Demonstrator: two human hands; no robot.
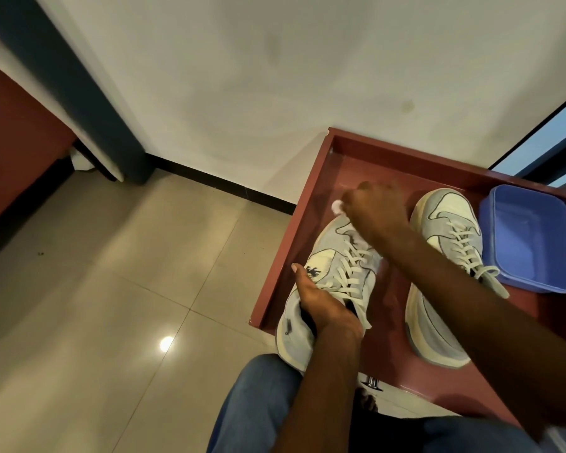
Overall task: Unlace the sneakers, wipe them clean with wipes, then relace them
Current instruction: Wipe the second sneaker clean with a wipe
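Two grey-and-cream laced sneakers lie on a reddish-brown table (307, 204). My left hand (321, 305) grips the left sneaker (327, 266) at its collar, fingers inside the opening and thumb on the outer side. My right hand (370, 210) is curled round a white wipe (338, 206) and presses it on that sneaker's toe. The right sneaker (445, 243) lies apart, its laces tied, partly behind my right forearm.
A blue plastic tub (533, 237) stands at the table's right side, beside the right sneaker. The table has a raised rim. Beige floor tiles (111, 289) spread to the left. My knees in blue jeans (258, 403) are under the near edge.
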